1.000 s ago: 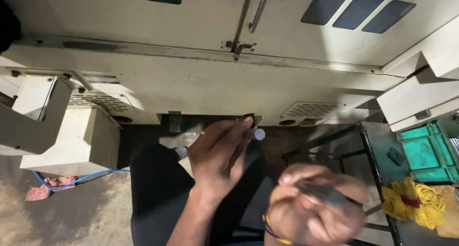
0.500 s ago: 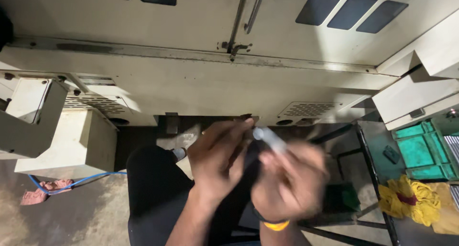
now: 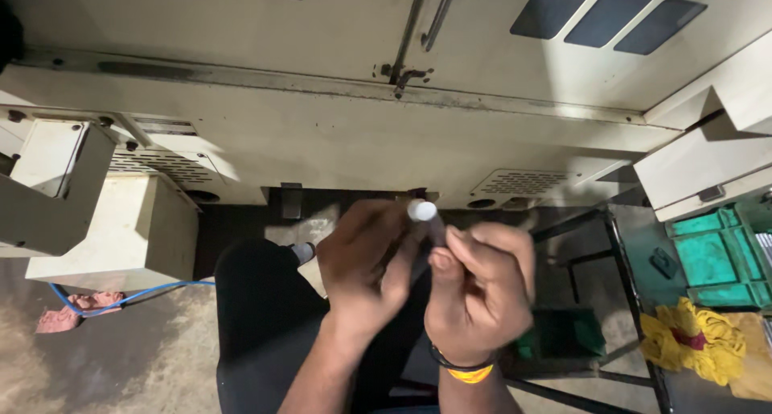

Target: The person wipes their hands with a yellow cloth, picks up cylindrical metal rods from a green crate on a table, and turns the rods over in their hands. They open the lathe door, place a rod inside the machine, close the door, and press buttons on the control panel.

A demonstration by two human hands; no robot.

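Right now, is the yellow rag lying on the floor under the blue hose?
No: the yellow rag lies at the right beside the green tray, while a pink rag sits by the blue hose.

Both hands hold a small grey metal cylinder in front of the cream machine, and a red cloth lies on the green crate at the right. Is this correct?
Not quite. The head view shows the cloth is yellow, not red. The rest holds: the left hand and right hand hold the small grey cylinder before the cream machine.

No packages, labels, signs or screens visible.
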